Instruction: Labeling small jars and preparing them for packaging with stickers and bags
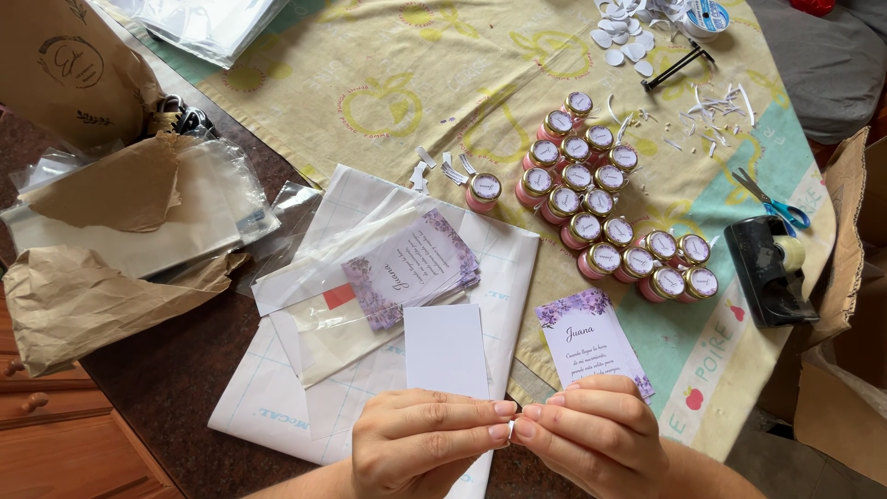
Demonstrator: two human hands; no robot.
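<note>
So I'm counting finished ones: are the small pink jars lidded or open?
Lidded. Every small pink jar in the cluster on the tablecloth stands upright with a round labelled lid on top.

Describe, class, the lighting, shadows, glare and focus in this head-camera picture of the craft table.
Head view: soft, even daylight; only faint shadows beside the pink jars; mild glare on the clear plastic bags; sharp focus from the tape dispenser to the left hand and right hand pinching a small white piece; edges slightly wide-angle stretched.

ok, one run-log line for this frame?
left hand: pinching small white piece | right hand: pinching same piece | white card: above hands | printed card: beside | pink jars: clustered
</note>
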